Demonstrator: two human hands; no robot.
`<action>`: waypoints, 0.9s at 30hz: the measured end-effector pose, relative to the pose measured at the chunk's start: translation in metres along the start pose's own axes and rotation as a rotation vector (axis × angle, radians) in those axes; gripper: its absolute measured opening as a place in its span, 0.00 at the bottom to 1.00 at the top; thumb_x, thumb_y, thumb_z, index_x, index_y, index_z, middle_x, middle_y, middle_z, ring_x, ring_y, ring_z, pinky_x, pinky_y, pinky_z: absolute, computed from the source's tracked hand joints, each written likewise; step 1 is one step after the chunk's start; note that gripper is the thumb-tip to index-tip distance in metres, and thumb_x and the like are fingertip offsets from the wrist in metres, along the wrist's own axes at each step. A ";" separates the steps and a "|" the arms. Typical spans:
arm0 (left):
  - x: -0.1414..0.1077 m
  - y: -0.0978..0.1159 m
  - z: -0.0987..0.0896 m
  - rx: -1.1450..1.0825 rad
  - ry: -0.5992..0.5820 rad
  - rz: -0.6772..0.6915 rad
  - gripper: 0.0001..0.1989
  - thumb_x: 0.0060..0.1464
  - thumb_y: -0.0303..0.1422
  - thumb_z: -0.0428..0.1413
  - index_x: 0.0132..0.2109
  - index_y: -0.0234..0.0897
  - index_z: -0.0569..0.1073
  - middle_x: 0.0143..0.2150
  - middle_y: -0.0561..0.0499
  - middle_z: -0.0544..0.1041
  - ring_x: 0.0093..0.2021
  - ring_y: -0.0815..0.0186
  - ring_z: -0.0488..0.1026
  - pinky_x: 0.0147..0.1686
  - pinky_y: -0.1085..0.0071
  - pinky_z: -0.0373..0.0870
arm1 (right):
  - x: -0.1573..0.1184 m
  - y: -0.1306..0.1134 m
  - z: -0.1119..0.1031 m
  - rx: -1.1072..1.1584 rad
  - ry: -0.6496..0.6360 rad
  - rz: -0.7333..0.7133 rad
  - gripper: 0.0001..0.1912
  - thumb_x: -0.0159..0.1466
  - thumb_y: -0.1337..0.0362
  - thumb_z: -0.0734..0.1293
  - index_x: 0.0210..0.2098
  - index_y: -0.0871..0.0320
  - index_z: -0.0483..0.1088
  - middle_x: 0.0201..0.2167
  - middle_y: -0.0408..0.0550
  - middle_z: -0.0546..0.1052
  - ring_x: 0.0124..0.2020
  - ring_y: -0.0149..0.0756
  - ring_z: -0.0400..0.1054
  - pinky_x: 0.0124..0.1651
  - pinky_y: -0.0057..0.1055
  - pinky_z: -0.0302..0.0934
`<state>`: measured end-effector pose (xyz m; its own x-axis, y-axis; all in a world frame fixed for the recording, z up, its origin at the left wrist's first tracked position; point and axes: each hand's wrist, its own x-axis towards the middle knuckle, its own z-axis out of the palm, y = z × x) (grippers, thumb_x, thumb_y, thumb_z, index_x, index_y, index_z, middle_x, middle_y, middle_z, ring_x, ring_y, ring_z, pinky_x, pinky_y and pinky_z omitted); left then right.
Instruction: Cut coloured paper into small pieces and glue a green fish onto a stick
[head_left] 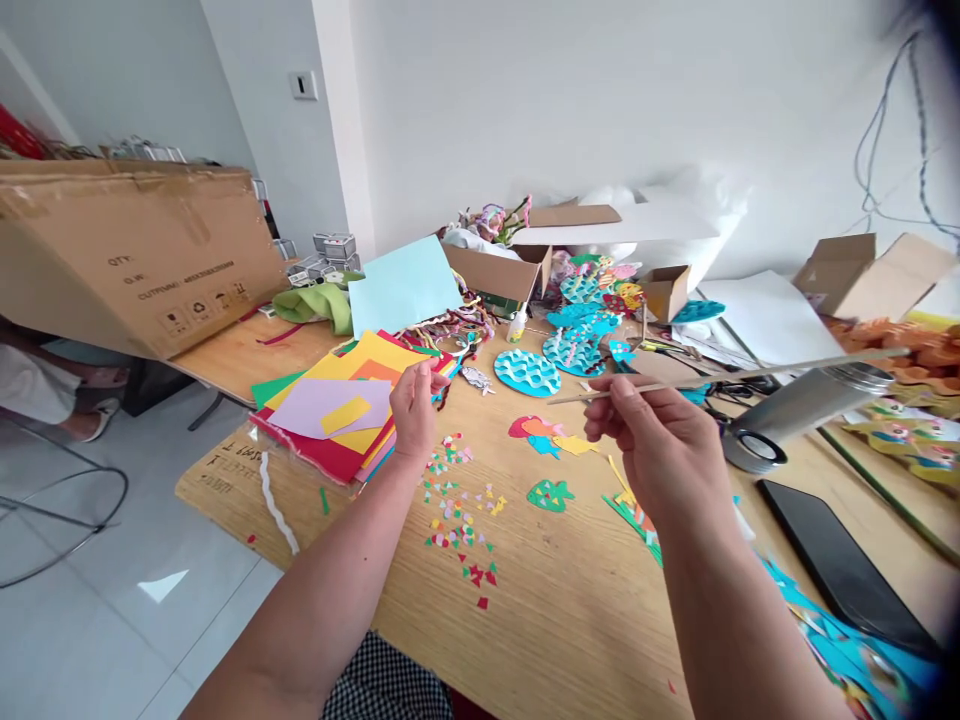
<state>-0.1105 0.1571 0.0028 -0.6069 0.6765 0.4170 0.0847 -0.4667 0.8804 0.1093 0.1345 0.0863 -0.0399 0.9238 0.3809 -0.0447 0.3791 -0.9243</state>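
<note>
My right hand [664, 435] pinches a thin wooden stick [787, 370] between thumb and fingers, above the table. The stick lies nearly level, its long end pointing right. My left hand [412, 405] hovers by the stack of coloured paper [330, 395], fingers curled with the tips together; whether anything is between them is hidden. Below and between my hands are scattered paper bits [454, 510], a green paper fish [550, 496] with small triangles on it, and red, blue and yellow paper fish [544, 443]. A blue oval with wavy strips [526, 373] lies farther back.
To the right lie a metal flask [810, 405] on its side and a black phone [840, 560]. A glue bottle [517, 325] stands behind the oval, before an open cardboard box [495, 270]. A large carton [150, 260] is at left. A white wavy strip [276, 505] hangs near the table edge.
</note>
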 end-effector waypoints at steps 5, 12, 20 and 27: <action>0.003 -0.003 -0.001 -0.058 0.013 -0.065 0.20 0.59 0.46 0.46 0.40 0.34 0.74 0.27 0.50 0.75 0.31 0.66 0.73 0.33 0.71 0.69 | -0.032 0.031 -0.008 -0.267 -0.090 0.083 0.15 0.65 0.53 0.60 0.41 0.57 0.70 0.30 0.48 0.77 0.29 0.35 0.73 0.34 0.33 0.69; 0.003 0.023 0.004 -0.262 -0.098 -0.162 0.21 0.60 0.46 0.46 0.43 0.33 0.73 0.28 0.48 0.76 0.33 0.65 0.75 0.36 0.69 0.69 | -0.078 0.081 -0.055 -0.856 -0.147 -0.041 0.14 0.66 0.55 0.56 0.42 0.51 0.69 0.41 0.49 0.78 0.43 0.43 0.72 0.42 0.38 0.66; -0.026 0.084 -0.035 -0.239 -0.178 -0.091 0.20 0.62 0.43 0.43 0.46 0.35 0.73 0.34 0.47 0.77 0.39 0.62 0.75 0.43 0.64 0.67 | -0.082 0.100 -0.060 -0.985 -0.158 -0.251 0.13 0.67 0.59 0.56 0.45 0.53 0.68 0.40 0.51 0.75 0.40 0.40 0.71 0.42 0.35 0.65; -0.093 0.058 -0.100 0.325 -0.164 -0.083 0.17 0.64 0.38 0.41 0.49 0.37 0.71 0.41 0.46 0.77 0.47 0.61 0.71 0.50 0.62 0.63 | -0.084 0.112 -0.066 -1.032 -0.221 -0.346 0.12 0.67 0.61 0.56 0.45 0.55 0.68 0.38 0.51 0.75 0.38 0.39 0.72 0.42 0.35 0.67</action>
<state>-0.1281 0.0106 -0.0075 -0.4895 0.7993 0.3486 0.3034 -0.2187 0.9274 0.1738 0.1027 -0.0514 -0.3679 0.7682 0.5240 0.7602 0.5730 -0.3062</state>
